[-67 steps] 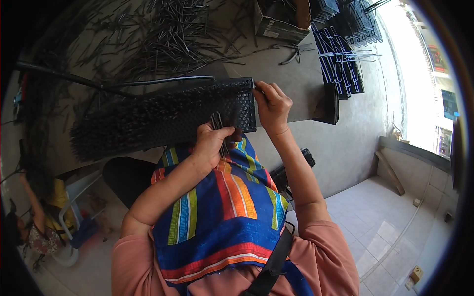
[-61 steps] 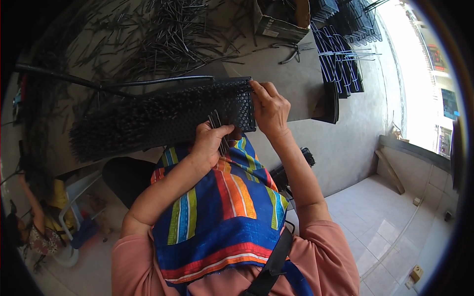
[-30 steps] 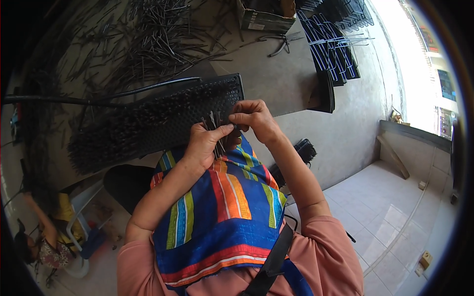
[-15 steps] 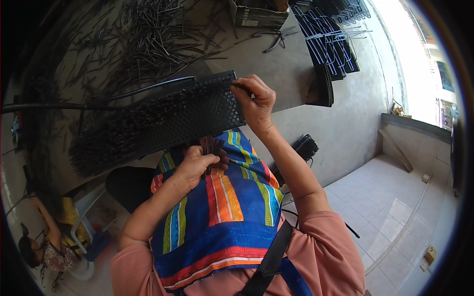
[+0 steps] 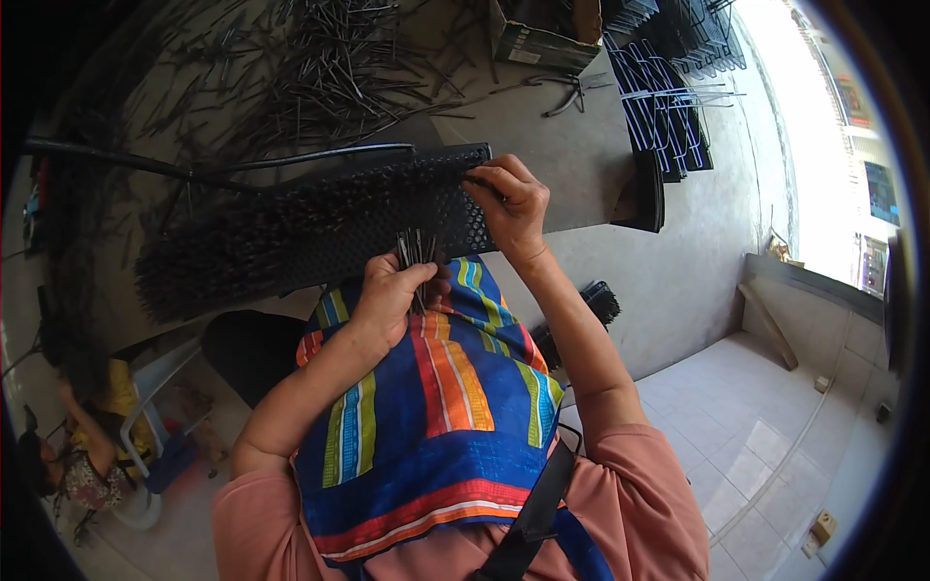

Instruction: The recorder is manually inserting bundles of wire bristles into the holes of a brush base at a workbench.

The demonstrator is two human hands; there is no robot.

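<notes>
A long black board (image 5: 363,232) with rows of holes lies across in front of me, at the table's near edge. Dark bristle tufts (image 5: 223,228) fill its left part and far edge, while bare holes show toward the right. My left hand (image 5: 387,295) is closed round a bundle of thin dark strips (image 5: 417,250), held upright just below the board's near edge. At the board's right end, my right hand (image 5: 516,205) pinches with thumb and fingertips close to the holes. Whatever sits in that pinch is too small and dark to name.
Many loose dark strips (image 5: 339,68) are heaped on the table (image 5: 572,155). Pliers (image 5: 572,95) lie near an open cardboard box (image 5: 547,44). Bent wire frames (image 5: 664,107) stand at the far right. Another person (image 5: 87,470) sits at the lower left beside a chair (image 5: 145,387).
The view has shifted a little. My left hand has raised the bundle, so its strips now overlap the board's near edge. My right hand stays pinched at the board's right end.
</notes>
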